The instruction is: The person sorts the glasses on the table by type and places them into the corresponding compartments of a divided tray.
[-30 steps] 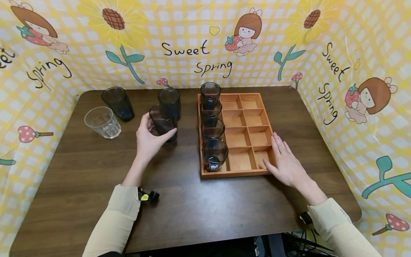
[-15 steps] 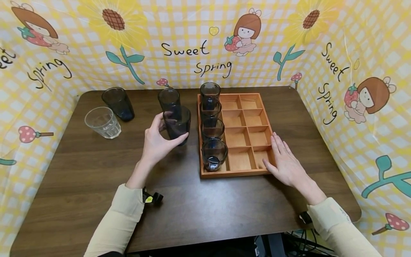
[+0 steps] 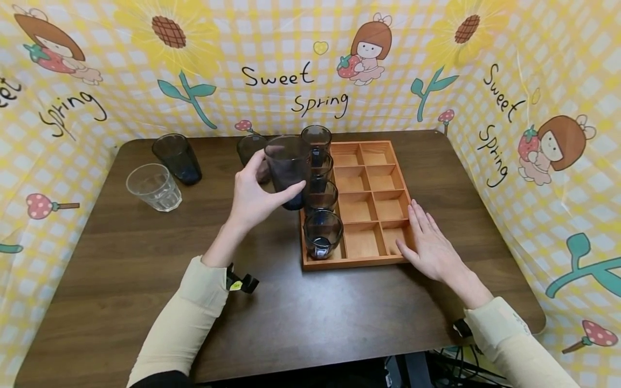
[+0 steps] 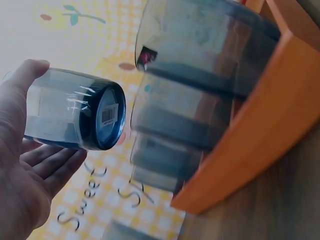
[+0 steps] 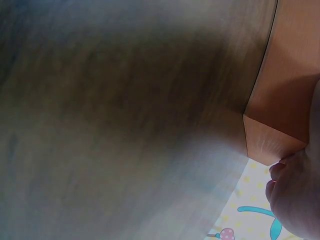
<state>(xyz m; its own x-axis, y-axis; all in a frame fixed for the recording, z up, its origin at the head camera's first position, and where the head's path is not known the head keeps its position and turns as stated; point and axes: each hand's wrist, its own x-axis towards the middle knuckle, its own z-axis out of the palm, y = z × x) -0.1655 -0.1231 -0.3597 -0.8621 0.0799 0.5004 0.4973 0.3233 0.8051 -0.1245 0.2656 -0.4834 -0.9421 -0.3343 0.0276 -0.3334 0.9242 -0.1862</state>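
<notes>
Already the tray [image 3: 359, 263] holds four glasses [image 3: 324, 196]; left hand [image 3: 250, 199] grips another glass [image 3: 288, 161], straight-fingered right hand [image 3: 433, 250] nothing; three tumblers [image 3: 177, 159] remain outside

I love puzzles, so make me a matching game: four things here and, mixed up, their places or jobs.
1. clear glass tumbler
2. divided brown wooden tray
3. left hand
4. right hand

A. by the tray's right side
B. farthest left on the brown wooden table
C. gripping one dark-tinted glass tumbler
D. with four dark tumblers inside

Pairs: 1-B, 2-D, 3-C, 4-A
</notes>
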